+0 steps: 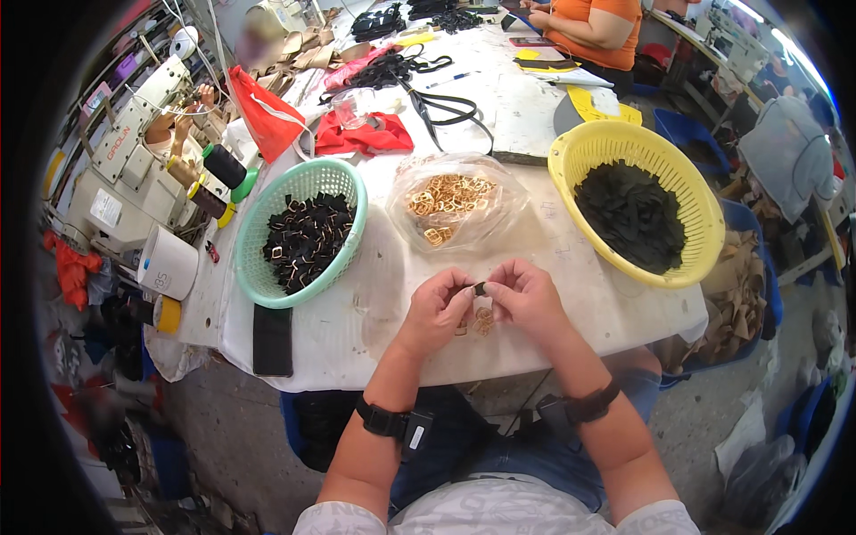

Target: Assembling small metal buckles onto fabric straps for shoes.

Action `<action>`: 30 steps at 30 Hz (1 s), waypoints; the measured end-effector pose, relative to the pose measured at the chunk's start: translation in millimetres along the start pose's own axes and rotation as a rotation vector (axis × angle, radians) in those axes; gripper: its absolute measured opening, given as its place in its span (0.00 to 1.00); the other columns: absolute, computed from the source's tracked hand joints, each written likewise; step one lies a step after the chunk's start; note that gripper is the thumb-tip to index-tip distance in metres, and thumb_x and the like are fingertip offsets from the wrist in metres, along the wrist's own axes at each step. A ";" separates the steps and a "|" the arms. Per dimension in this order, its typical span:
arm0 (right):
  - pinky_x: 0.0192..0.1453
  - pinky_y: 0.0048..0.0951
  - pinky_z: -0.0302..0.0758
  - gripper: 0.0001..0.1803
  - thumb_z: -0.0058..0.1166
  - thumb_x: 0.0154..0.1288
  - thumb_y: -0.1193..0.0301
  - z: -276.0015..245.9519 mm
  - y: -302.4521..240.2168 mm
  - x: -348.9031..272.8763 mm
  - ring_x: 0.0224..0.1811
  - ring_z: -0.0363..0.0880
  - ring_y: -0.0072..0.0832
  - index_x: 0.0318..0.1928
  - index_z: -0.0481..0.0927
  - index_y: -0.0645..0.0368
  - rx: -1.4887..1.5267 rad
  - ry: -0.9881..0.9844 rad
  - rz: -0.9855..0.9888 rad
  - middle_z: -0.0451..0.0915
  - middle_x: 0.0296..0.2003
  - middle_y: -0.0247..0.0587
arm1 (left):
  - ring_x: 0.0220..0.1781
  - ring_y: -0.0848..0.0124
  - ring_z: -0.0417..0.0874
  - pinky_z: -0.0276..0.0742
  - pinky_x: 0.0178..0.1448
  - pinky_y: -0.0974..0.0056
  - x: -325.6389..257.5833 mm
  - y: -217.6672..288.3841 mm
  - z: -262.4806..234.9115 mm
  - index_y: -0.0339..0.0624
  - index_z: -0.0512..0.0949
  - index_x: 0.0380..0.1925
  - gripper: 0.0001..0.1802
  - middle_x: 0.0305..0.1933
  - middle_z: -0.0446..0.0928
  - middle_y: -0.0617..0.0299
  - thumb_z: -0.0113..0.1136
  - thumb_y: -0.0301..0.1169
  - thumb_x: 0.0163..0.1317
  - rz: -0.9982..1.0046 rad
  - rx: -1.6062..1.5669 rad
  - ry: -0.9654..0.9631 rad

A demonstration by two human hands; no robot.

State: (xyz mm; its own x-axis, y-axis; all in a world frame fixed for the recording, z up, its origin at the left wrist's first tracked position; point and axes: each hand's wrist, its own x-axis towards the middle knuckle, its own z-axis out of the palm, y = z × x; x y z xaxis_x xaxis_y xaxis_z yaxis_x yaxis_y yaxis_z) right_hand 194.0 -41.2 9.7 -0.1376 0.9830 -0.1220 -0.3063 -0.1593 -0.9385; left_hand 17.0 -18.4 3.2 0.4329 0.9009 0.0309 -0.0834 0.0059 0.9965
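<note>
My left hand (439, 308) and my right hand (524, 296) meet over the near edge of the white table (571, 267), pinching a small black strap piece (480, 288) between their fingertips. A few gold metal buckles (482, 321) lie on the table just under my hands. Straight ahead sits a clear plastic bag of gold buckles (450, 201). To the left stands a green basket (259, 276) of black straps fitted with buckles. On the right, a yellow basket (571, 160) holds plain black strap pieces.
A black phone (272, 340) lies at the table's left front corner. Thread spools (223, 165), a white roll (168, 263) and a sewing machine (125, 169) stand at left. Red fabric (366, 135) and black straps lie farther back. A person in an orange shirt (597, 22) works at the far end.
</note>
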 end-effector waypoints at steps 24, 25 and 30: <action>0.32 0.37 0.73 0.05 0.53 0.58 0.81 10.3 8.1 -7.4 0.30 0.76 0.49 0.34 0.72 0.64 -0.796 0.179 -0.629 0.74 0.29 0.50 | 0.22 0.84 0.72 0.66 0.23 0.76 1.7 -7.0 8.6 0.36 0.75 0.36 0.02 0.25 0.73 0.69 0.57 0.20 0.64 0.158 0.138 0.129; 0.32 0.38 0.73 0.06 0.53 0.57 0.81 9.7 8.6 -7.3 0.30 0.75 0.50 0.35 0.72 0.64 -0.803 0.177 -0.642 0.74 0.30 0.51 | 0.22 0.84 0.72 0.66 0.23 0.76 1.6 -7.4 8.0 0.36 0.75 0.36 0.02 0.25 0.73 0.69 0.57 0.20 0.64 0.158 0.138 0.130; 0.30 0.33 0.72 0.06 0.56 0.59 0.78 5.6 15.5 -2.9 0.25 0.76 0.38 0.37 0.73 0.64 -0.669 0.165 -0.589 0.75 0.29 0.47 | 0.24 0.83 0.73 0.68 0.25 0.76 -0.2 -2.4 8.4 0.36 0.75 0.37 0.02 0.26 0.76 0.67 0.56 0.21 0.64 0.035 0.094 0.111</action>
State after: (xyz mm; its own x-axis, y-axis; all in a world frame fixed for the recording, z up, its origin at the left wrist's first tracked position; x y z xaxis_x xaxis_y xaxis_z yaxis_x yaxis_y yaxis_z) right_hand 184.4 -47.1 -2.6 0.0207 0.8973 0.4409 0.3342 0.4094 -0.8489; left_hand 24.6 -22.3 1.4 0.3288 0.9423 0.0623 -0.0102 -0.0625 0.9980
